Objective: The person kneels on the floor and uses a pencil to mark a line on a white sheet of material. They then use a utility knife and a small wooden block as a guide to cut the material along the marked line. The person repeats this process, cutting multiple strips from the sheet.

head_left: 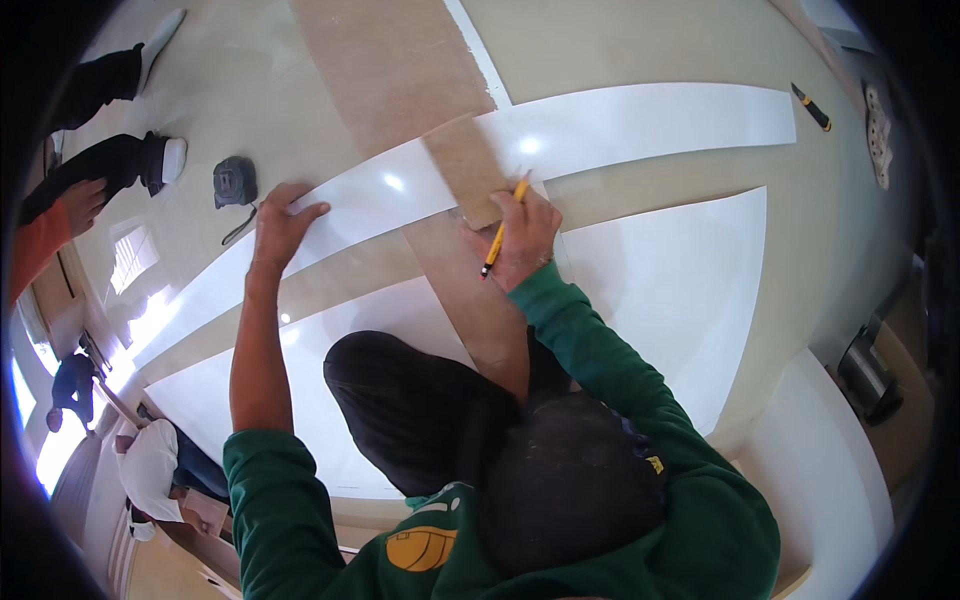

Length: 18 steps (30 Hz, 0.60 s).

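Observation:
A long white strip point(640, 125) of smooth sheet lies across the floor, curving in the view. My left hand point(280, 228) grips it left of the middle, thumb on top and fingers bent at the far edge. Over the strip's middle lies a small brown board piece point(463, 165), slightly blurred. My right hand point(528, 235) is at the board's near end, closed around a yellow pencil point(495, 245). The pencil's tip points away from me and its eraser end toward me. Part of the board's near end is hidden by my right hand.
A dark tape measure point(235, 182) with a strap sits left of the strip; a utility knife point(811, 107) lies beyond its right end. White sheets point(670, 290) and brown paper point(385, 65) cover parts of the floor. Another person's legs point(110, 170) are at left; a seated person point(155, 465) is farther off.

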Available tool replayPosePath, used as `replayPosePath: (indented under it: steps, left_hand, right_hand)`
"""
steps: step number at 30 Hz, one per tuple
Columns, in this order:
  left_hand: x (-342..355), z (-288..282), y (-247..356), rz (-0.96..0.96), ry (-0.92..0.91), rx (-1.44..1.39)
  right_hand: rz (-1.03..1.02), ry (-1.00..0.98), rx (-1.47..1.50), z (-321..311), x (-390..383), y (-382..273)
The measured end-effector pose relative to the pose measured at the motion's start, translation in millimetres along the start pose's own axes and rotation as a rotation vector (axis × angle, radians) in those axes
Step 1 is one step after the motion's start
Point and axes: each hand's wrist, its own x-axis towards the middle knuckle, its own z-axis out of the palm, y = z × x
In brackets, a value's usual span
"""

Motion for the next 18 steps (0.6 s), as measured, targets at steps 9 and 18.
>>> replayPosePath:
  steps: [9,18]
  left_hand:
    - [-12.6,-2.0,-8.9,0.007,0.185,0.177]
    - [0.5,62.1,152.7,-0.034,0.080,-0.314]
  right_hand:
    - [0.016,-0.138,-0.059,10.7,-5.5,-11.9]
    - [-0.053,-0.054,-0.046,16.4,-3.5,-6.1]
